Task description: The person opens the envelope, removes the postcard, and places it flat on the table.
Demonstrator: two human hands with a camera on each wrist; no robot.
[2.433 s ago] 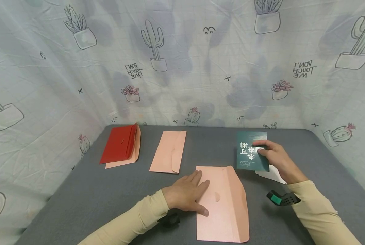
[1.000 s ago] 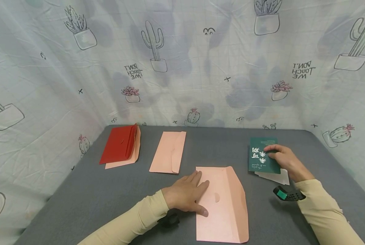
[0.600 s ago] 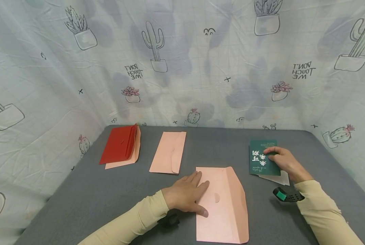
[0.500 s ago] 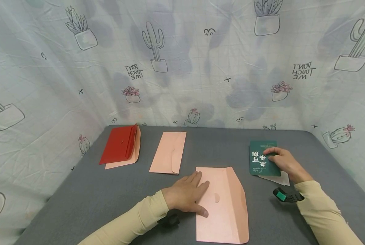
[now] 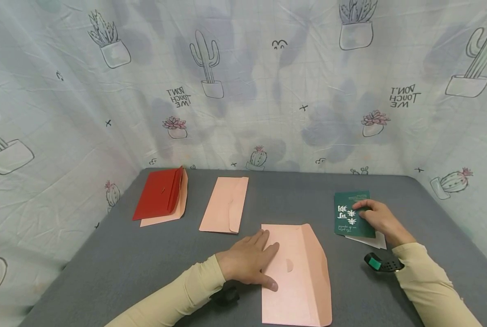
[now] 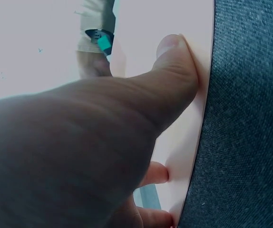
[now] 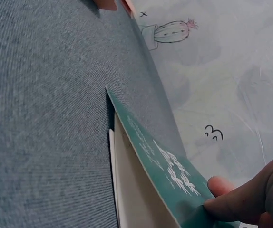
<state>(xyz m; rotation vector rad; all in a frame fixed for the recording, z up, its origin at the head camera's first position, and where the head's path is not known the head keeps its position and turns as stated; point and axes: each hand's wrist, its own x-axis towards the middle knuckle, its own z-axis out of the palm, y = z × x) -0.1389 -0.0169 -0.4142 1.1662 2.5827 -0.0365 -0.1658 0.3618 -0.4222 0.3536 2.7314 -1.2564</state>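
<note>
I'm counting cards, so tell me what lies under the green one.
White paper shows under the green card, jutting out past its near edge. The rest is covered by the card and the right hand, so I cannot count the pieces.

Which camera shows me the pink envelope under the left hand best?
Head view: the pink envelope appears nearly whole, its flap open. Left wrist shows only part, close up, partly hidden by the left hand. Right wrist doesn't clearly show it.
</note>
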